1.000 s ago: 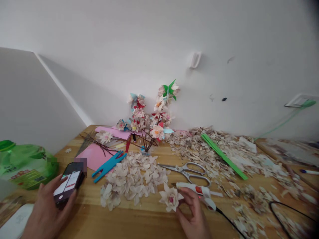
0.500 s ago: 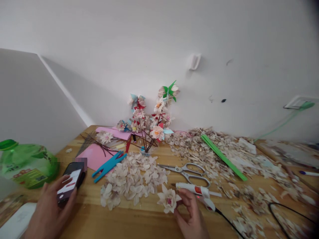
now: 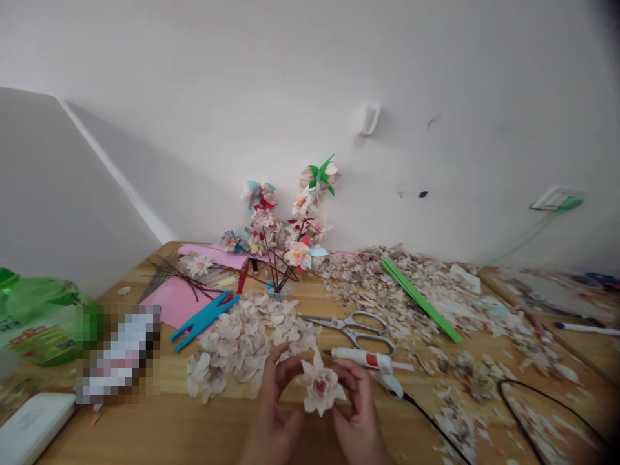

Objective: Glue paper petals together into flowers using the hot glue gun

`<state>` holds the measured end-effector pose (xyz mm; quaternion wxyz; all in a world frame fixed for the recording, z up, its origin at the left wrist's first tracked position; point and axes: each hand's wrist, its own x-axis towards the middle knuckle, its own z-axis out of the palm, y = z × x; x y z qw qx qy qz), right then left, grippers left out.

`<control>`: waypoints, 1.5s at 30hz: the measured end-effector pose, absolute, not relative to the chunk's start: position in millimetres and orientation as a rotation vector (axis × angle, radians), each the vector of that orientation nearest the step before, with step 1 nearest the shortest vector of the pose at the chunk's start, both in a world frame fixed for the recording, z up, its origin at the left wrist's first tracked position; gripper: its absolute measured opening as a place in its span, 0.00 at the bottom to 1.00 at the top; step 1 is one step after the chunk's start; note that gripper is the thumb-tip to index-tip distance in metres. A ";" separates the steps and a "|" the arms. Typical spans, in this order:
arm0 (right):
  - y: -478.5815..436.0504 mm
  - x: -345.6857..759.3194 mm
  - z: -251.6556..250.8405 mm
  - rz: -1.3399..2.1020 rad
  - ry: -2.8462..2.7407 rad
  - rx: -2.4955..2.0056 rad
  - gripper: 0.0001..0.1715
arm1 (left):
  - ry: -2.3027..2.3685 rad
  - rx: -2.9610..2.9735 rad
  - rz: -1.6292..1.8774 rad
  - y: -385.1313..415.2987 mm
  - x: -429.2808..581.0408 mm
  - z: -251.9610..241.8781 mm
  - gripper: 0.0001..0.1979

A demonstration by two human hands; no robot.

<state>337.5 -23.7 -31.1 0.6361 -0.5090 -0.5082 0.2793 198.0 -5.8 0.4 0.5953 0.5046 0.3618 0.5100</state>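
A handmade flower (image 3: 323, 385) with pale pointed petals and a pink centre faces up between my two hands, low in the middle of the view. My right hand (image 3: 357, 407) grips it from the right, thumb below and fingers curled at the petals. On the other side, my left hand (image 3: 279, 403) curves its fingers against the left petals; its fingertips are partly hidden behind them. Just beyond lies a heap of loose pale petals (image 3: 256, 336). A white glue gun (image 3: 363, 360) with a lit red light rests beside my right hand, and scissors (image 3: 356, 328) lie behind it.
Finished flowers on dark stems (image 3: 298, 252) stand at the back. Blue strips (image 3: 203, 321), pink paper (image 3: 172, 303), a phone (image 3: 121, 355) and a green plastic bottle (image 3: 43, 323) are on the left. Petal scraps (image 3: 368, 278), a green strip (image 3: 421, 300) and a black cord (image 3: 436, 429) cover the right.
My left hand has left the phone and moved right to the flower. My right hand still holds the flower, shifted slightly left in view. The whole view has shifted a little.
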 end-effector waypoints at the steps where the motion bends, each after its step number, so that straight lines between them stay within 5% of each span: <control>1: -24.0 337.4 -31.6 0.646 -1.148 -1.157 0.27 | 0.818 1.154 1.198 -6.2 199.3 -0.2 0.35; 30: -23.6 332.4 -33.1 0.852 -1.078 -1.153 0.23 | 0.652 0.984 1.217 2.9 194.1 -54.4 0.36; 37: -20.6 332.8 -38.9 0.824 -1.004 -1.147 0.25 | 0.649 1.081 1.199 1.5 194.8 -56.7 0.45; 45: -21.9 333.7 -33.5 0.830 -1.023 -1.128 0.26 | 0.598 1.000 1.186 -0.2 193.5 -53.4 0.40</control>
